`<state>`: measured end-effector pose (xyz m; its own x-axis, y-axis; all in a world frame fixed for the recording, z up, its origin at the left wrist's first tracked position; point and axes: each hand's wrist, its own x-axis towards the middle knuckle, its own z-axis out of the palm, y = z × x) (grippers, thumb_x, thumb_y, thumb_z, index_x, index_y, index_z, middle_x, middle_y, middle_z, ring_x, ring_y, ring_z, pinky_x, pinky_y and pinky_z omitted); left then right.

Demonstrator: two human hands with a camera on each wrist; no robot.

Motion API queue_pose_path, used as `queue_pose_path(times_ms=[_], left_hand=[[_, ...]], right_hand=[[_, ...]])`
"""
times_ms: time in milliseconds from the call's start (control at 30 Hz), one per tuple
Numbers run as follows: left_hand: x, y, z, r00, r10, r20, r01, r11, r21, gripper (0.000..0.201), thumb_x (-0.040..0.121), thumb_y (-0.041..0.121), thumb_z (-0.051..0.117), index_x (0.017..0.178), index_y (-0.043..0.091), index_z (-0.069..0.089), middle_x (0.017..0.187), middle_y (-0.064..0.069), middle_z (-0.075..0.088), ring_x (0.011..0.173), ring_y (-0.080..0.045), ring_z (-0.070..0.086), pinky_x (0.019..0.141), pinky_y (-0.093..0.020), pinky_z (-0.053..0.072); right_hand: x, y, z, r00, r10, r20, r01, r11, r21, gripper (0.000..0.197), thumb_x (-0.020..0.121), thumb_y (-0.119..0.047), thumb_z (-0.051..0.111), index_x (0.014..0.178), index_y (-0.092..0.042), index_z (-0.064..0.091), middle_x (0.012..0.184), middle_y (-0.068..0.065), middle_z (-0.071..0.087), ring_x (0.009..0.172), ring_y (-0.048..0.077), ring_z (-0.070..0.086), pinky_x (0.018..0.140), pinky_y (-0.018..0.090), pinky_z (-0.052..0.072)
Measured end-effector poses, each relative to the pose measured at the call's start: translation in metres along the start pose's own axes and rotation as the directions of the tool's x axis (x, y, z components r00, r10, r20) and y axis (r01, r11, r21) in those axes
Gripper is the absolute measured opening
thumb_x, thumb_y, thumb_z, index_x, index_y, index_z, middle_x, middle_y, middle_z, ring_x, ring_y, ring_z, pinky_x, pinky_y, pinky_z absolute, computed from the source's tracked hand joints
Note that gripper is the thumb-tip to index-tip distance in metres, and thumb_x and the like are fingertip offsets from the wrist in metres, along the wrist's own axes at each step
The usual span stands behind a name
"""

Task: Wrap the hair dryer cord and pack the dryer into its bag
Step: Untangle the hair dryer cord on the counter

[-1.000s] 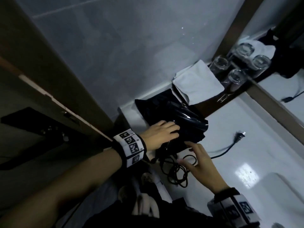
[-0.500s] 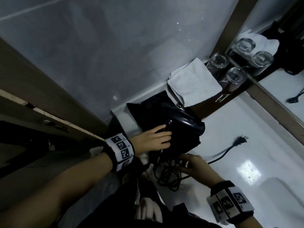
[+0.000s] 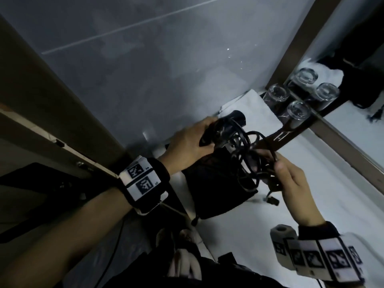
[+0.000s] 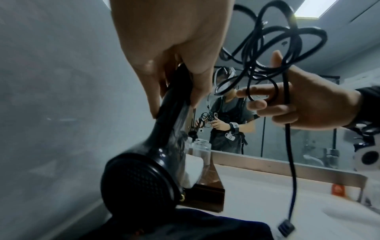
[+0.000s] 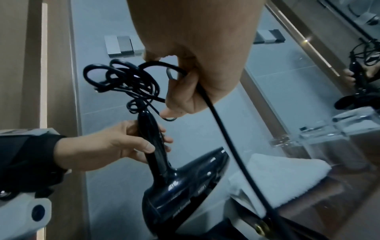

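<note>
Left hand [image 3: 187, 145] grips the hair dryer [image 5: 180, 186] handle; at its 3 o'clock, right hand [image 3: 291, 179] pinches the tangled cord [image 3: 249, 154]

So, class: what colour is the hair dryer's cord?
Black cord, clearest in the right wrist view.

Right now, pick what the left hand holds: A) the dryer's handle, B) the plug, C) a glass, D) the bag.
A: the left hand is wrapped round the handle of the dryer, while the right hand holds the cord loops and the plug dangles free.
</note>
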<state>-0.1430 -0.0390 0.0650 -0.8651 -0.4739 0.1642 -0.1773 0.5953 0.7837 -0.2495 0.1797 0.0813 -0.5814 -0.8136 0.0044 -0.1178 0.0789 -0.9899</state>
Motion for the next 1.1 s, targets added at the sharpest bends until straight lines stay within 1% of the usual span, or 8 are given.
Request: queue_pose_path(times_ms=[133, 300, 467, 667, 733, 867, 967, 1100], left_hand=[[0.007, -0.015, -0.019, 0.99, -0.104, 0.09, 0.122, 0.968, -0.221, 0.047, 0.068, 0.006, 0.069, 0.112, 0.014, 0.054, 0.106, -0.007, 0.061, 0.103, -0.02, 0.057, 0.09, -0.032, 0.047], [0.013, -0.044, -0.022, 0.957, -0.286, 0.04, 0.283, 0.903, -0.322, 0.058, 0.065, -0.013, 0.072, 0.114, 0.004, 0.048, 0.118, -0.016, 0.051, 0.112, -0.029, 0.051, 0.1, -0.031, 0.042], [0.001, -0.061, -0.016, 0.938, -0.344, -0.036, 0.318, 0.899, -0.301, 0.059, 0.072, -0.007, 0.071, 0.125, 0.005, 0.049, 0.127, -0.018, 0.052, 0.111, -0.024, 0.052, 0.103, -0.044, 0.04], [-0.017, -0.055, -0.02, 0.913, -0.375, -0.159, 0.379, 0.925, -0.006, 0.049, 0.075, 0.001, 0.07, 0.119, 0.005, 0.049, 0.118, -0.008, 0.037, 0.106, -0.02, 0.043, 0.078, -0.003, 0.028], [-0.029, -0.038, -0.028, 0.939, -0.326, -0.112, 0.322, 0.945, -0.051, 0.039, 0.072, -0.002, 0.069, 0.105, 0.014, 0.055, 0.114, -0.007, 0.043, 0.103, -0.019, 0.048, 0.071, -0.003, 0.033], [-0.041, 0.003, -0.042, 0.915, -0.322, 0.244, 0.404, 0.701, -0.588, 0.04, 0.072, 0.025, 0.073, 0.109, 0.021, 0.057, 0.113, -0.004, 0.063, 0.107, -0.016, 0.061, 0.09, -0.026, 0.05], [-0.039, 0.016, -0.044, 0.927, -0.355, 0.12, 0.352, 0.717, -0.601, 0.015, 0.086, 0.03, 0.063, 0.098, 0.021, 0.064, 0.095, 0.009, 0.07, 0.095, -0.005, 0.065, 0.086, -0.032, 0.054], [-0.039, 0.014, -0.044, 0.92, -0.392, -0.019, 0.326, 0.792, -0.517, 0.016, 0.092, 0.027, 0.055, 0.083, 0.014, 0.059, 0.075, -0.004, 0.062, 0.076, -0.018, 0.062, 0.083, -0.044, 0.053]], right_hand=[[0.018, -0.003, 0.021, 0.998, -0.012, 0.061, 0.012, 1.0, 0.008, 0.029, 0.079, -0.048, 0.063, 0.108, -0.042, 0.064, 0.074, -0.01, 0.057, 0.065, 0.004, 0.049, 0.063, 0.013, 0.043], [0.035, -0.002, 0.047, 0.998, -0.029, 0.049, 0.034, 0.995, -0.089, 0.025, 0.087, -0.032, 0.057, 0.111, -0.028, 0.063, 0.084, -0.009, 0.065, 0.065, -0.002, 0.055, 0.064, 0.009, 0.042], [0.045, -0.004, 0.062, 0.995, -0.019, 0.1, 0.033, 0.989, -0.142, 0.024, 0.094, -0.03, 0.05, 0.084, -0.013, 0.063, 0.056, -0.005, 0.052, 0.049, 0.006, 0.044, 0.055, 0.015, 0.038], [0.052, -0.008, 0.076, 0.994, -0.029, 0.102, 0.045, 0.986, -0.157, 0.03, 0.094, -0.036, 0.045, 0.086, -0.011, 0.061, 0.063, -0.002, 0.06, 0.049, 0.007, 0.046, 0.06, 0.018, 0.041], [0.051, -0.009, 0.079, 0.993, -0.029, 0.113, 0.049, 0.984, -0.171, 0.033, 0.094, -0.038, 0.043, 0.089, -0.012, 0.061, 0.065, 0.004, 0.062, 0.05, 0.009, 0.047, 0.062, 0.026, 0.044], [0.049, -0.014, 0.089, 0.975, -0.097, 0.2, 0.141, 0.965, -0.223, 0.026, 0.096, -0.038, 0.035, 0.085, -0.028, 0.056, 0.069, 0.012, 0.065, 0.05, 0.013, 0.051, 0.064, 0.034, 0.047], [0.049, -0.019, 0.093, 0.96, -0.143, 0.242, 0.194, 0.96, -0.202, 0.017, 0.096, -0.038, 0.032, 0.097, -0.038, 0.049, 0.065, 0.004, 0.065, 0.046, 0.009, 0.051, 0.058, 0.02, 0.044], [0.048, -0.019, 0.091, 0.97, -0.168, 0.177, 0.21, 0.944, -0.256, 0.02, 0.093, -0.04, 0.043, 0.108, -0.027, 0.049, 0.071, 0.0, 0.064, 0.052, 0.007, 0.055, 0.058, 0.017, 0.045]])
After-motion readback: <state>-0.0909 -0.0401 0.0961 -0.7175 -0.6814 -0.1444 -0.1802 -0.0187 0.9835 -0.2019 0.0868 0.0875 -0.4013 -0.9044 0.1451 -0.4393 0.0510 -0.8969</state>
